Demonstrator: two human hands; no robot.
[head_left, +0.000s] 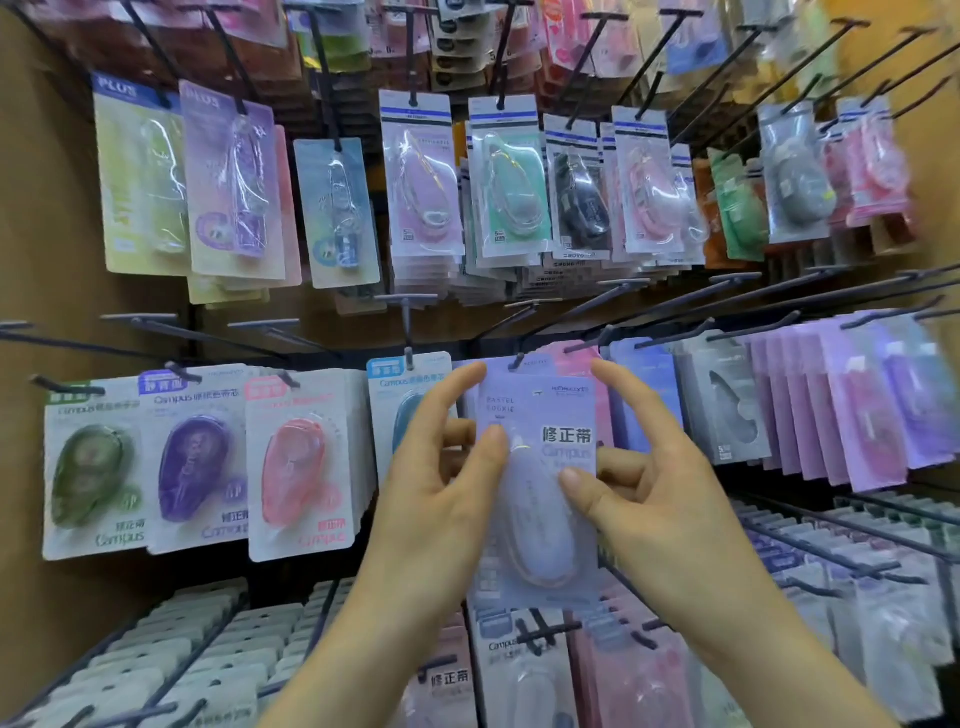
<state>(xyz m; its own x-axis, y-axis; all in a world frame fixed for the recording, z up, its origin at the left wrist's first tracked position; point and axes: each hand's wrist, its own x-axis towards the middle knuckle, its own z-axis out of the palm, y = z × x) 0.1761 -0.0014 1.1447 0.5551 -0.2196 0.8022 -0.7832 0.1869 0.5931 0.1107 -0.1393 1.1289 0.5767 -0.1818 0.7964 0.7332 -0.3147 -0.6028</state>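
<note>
Where the middle row starts, far left: a green pack (93, 473), a purple pack (195, 467) and a pink pack (296, 473) hang side by side on black hooks, well apart from both hands.
Blue pack (402, 387): hangs on its hook just left of the held one, with its lower part hidden behind the left hand's fingers.
Left hand (441, 488): partly closed on the lilac pack's left edge. The thumb lies flat on the front by the top of the clear blister, the index finger stretches up beside the upper left corner, and the other fingers curl behind the card.
Lilac pack (543, 525): a correction-tape card held upright between the two hands, in front of the middle row and the hook (517, 359) just above its top edge.
Right hand (654, 499): partly closed on the right edge. The thumb tip presses the blister, the index finger is raised by the upper right corner, though contact there cannot be told, and the remaining fingers sit behind.
Grey pack (727, 405): hangs to the right, clear of the right hand.
Pink-lilac packs (857, 410): a fanned row, farthest right.
</note>
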